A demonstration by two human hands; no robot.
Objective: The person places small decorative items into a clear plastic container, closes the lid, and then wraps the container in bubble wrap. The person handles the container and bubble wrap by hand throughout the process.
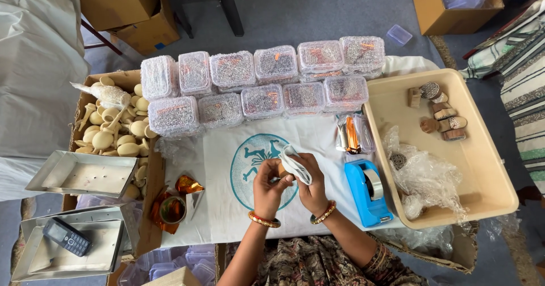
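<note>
Both hands, left hand (268, 188) and right hand (311, 185), close around a small wooden piece (282, 169) wrapped in white cloth (297, 163) above the cloth-covered bench (227, 206). Grey floor (295, 13) beyond. Clear lidded boxes (267, 81) hold glittery items; a beige tray (488, 184) holds wooden stamps (445, 118).
</note>
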